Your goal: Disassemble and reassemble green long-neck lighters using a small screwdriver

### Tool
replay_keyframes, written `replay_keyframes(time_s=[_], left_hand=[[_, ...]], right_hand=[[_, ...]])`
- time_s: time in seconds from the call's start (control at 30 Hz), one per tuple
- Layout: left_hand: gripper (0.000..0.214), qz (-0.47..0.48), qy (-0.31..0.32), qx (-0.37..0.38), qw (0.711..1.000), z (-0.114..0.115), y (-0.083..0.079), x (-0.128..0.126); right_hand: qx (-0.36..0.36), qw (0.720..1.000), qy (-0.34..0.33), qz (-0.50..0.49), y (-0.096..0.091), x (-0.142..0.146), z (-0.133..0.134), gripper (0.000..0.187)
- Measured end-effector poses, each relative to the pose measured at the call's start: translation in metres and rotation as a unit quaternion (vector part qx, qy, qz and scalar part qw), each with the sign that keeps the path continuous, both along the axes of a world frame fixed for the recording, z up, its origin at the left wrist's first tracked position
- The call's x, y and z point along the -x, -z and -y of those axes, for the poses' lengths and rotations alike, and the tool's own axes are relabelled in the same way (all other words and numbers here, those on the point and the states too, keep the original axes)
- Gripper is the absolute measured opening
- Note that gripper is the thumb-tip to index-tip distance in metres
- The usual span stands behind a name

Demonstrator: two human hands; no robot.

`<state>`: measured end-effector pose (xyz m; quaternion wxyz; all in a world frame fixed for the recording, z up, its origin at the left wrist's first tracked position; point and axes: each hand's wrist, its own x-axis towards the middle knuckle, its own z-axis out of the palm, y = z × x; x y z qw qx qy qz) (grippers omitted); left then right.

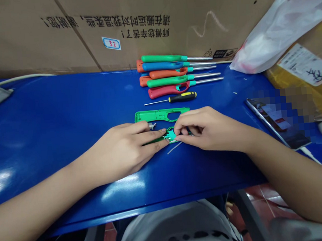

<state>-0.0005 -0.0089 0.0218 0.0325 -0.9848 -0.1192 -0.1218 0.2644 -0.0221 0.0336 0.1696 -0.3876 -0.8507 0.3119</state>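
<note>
My left hand (pixel 126 145) lies over a green lighter casing half (pixel 155 140) on the table, its fingers closed along it and pressing near the trigger opening. A teal plastic piece (pixel 171 135) sits inside that half. My right hand (pixel 206 128) pinches thumb and forefinger together at the teal piece's right edge; what is between the fingertips is hidden. A thin clear tube (pixel 174 148) sticks out below the right fingertips. Just behind my hands the other green casing half (pixel 152 116) lies with its hollow side up. A small metallic part (pixel 152 126) shows beside my left forefinger.
Several assembled lighters (pixel 171 81) lie stacked further back, before a cardboard box (pixel 68 38). A black-and-yellow screwdriver (pixel 181 97) lies between them and the casing. At the right are a phone (pixel 275 122), a white plastic bag (pixel 276 26) and a taped carton (pixel 307 64).
</note>
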Motion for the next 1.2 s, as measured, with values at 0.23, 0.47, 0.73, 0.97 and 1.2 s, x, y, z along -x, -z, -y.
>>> replay_keyframes(time_s=[0.23,0.47,0.73,0.97,1.2], left_hand=[[0.037,-0.022,0.008,-0.005,1.000,0.002,-0.003,0.003],[0.030,0.032,0.018,0.002,0.999,-0.002,-0.004,0.003],[0.032,0.030,0.011,-0.035,0.999,0.001,-0.004,0.002],[0.026,0.043,-0.006,0.005,0.999,0.000,-0.002,0.000],[0.026,0.034,-0.010,0.005,0.999,-0.001,0.000,-0.003]], right_hand=[[0.156,0.982,0.106,-0.029,0.002,0.003,-0.002,0.012],[0.138,0.983,0.116,-0.018,0.001,0.005,-0.001,0.010],[0.068,0.993,0.097,0.015,0.001,0.006,0.002,0.006],[0.040,0.994,0.087,0.045,0.001,0.010,0.002,0.011],[0.043,0.993,0.104,0.044,0.003,0.013,0.003,0.010]])
